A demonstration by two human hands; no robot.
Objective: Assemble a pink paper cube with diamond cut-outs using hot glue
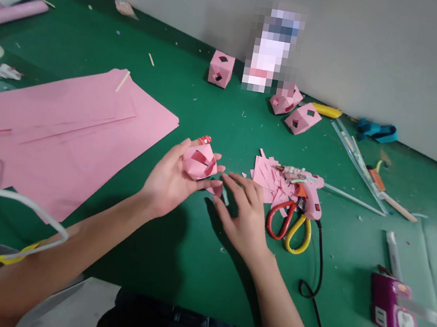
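My left hand (171, 181) is turned palm up, its fingers curled round a small folded pink paper shape (201, 161) with cut openings. A red patterned band (204, 140) shows by its fingertips. My right hand (246, 213) is just to the right, thumb and fingers apart, close to the left fingertips. Between the two hands a small pink paper piece (215, 188) shows; whether the right fingers touch it I cannot tell. On the far side stand a pink paper cube (221, 69) and two similar cut-out paper shapes, one (303, 118) nearer me.
Right of my hands, a pink glue gun (309, 193) and scissors (297, 235) lie by pink paper scraps (266, 177). Large pink sheets (75, 139) cover the left. A phone (273, 50) leans on the wall. A white cable (27, 201) crosses above my left forearm. A purple box (396, 305) sits right.
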